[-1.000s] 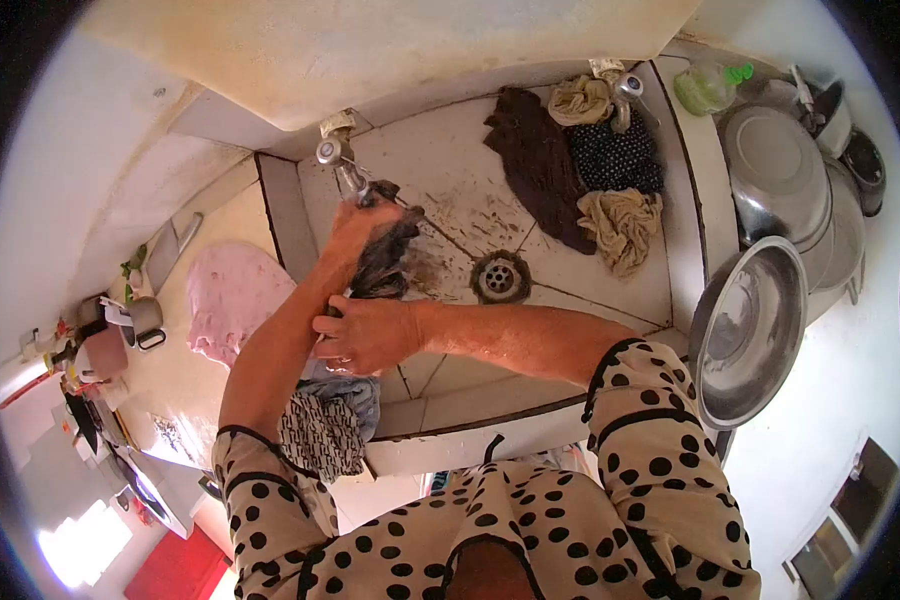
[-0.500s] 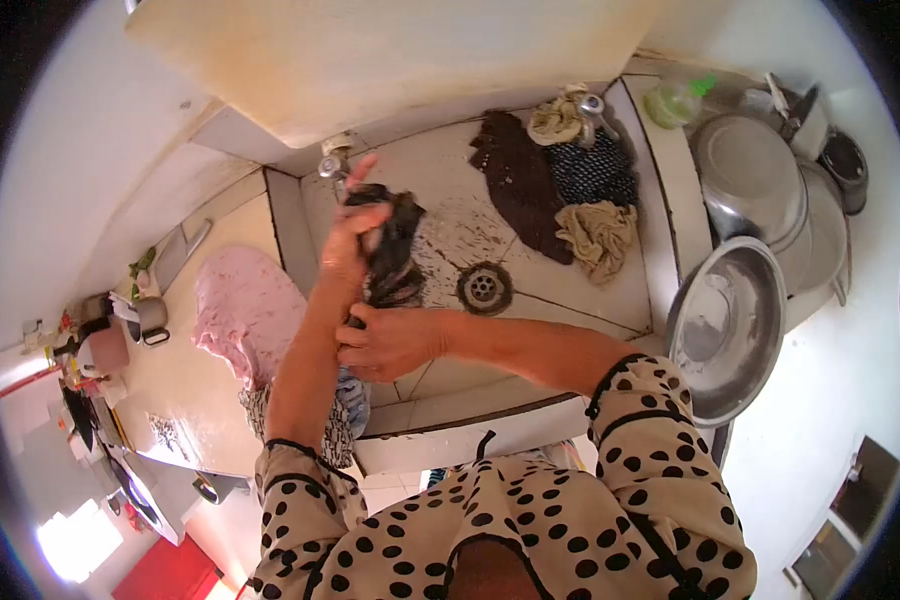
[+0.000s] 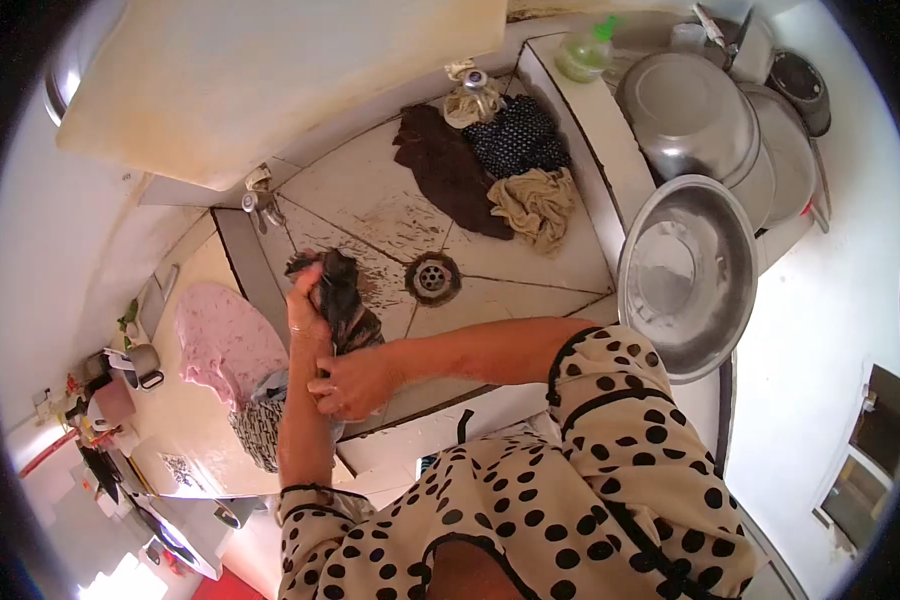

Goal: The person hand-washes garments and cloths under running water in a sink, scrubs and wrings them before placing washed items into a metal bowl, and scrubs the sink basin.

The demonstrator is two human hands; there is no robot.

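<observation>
A dark wet cloth (image 3: 342, 296) is bunched over the tiled sink floor (image 3: 485, 300), left of the round drain (image 3: 433, 279). My left hand (image 3: 308, 303) is closed around its upper part. Lower down, my right hand (image 3: 358, 384) is curled into a fist at the cloth's near end, close beside my left forearm; the part inside its fingers is hidden. A brown cloth (image 3: 450, 175), a dark dotted cloth (image 3: 518, 137) and a beige cloth (image 3: 535, 208) lie heaped at the sink's far right.
Two taps, a left one (image 3: 260, 200) and a right one (image 3: 476, 85), stand along the back wall. A metal basin (image 3: 688, 275) leans at the right by stacked pots (image 3: 685, 115) and a green soap bottle (image 3: 585, 55). Pink fabric (image 3: 228, 335) lies on the left counter.
My left hand has gone from spread fingers to a grip on the dark cloth. Cloth and hands have come nearer to me, away from the left tap. The view has shifted.
</observation>
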